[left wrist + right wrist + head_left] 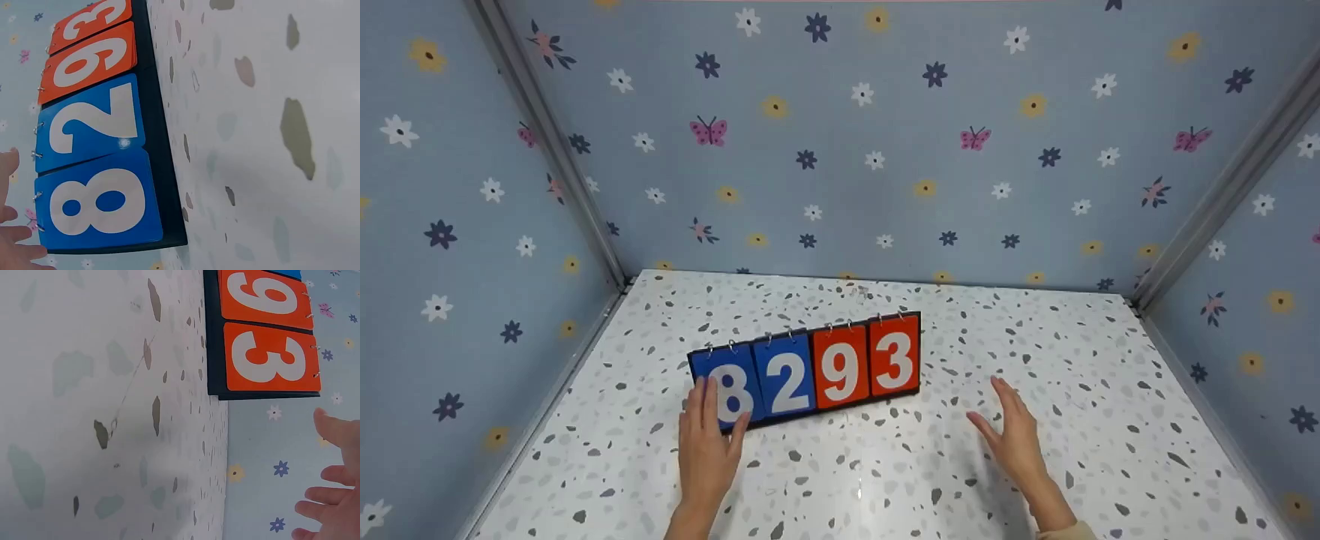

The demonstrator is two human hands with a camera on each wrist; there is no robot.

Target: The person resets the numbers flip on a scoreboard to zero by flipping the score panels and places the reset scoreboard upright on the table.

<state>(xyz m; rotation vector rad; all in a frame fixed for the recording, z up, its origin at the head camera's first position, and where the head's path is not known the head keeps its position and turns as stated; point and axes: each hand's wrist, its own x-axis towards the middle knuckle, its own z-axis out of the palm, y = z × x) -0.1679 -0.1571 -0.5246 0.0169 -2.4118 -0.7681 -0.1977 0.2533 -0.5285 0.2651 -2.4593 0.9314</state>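
A flip scoreboard (814, 373) stands at a slant on the speckled tabletop, its ringed cards reading 8 and 2 on blue, 9 and 3 on red. My left hand (707, 442) is at its left end, fingers extended and thumb spread, overlapping the blue 8 card (98, 202) in the head view. In the left wrist view that hand's fingers show beside the card rings. To the right of the board, my right hand (1020, 442) is held apart from it, thumb and fingers spread with nothing between them. The red 3 card (273, 357) is the nearest to it.
The white tabletop (840, 480) has grey speckles. Blue panels with flowers and butterflies enclose it at the back (840, 180), the left (450, 300) and the right (1260, 300). Metal posts (555, 142) stand at the back corners.
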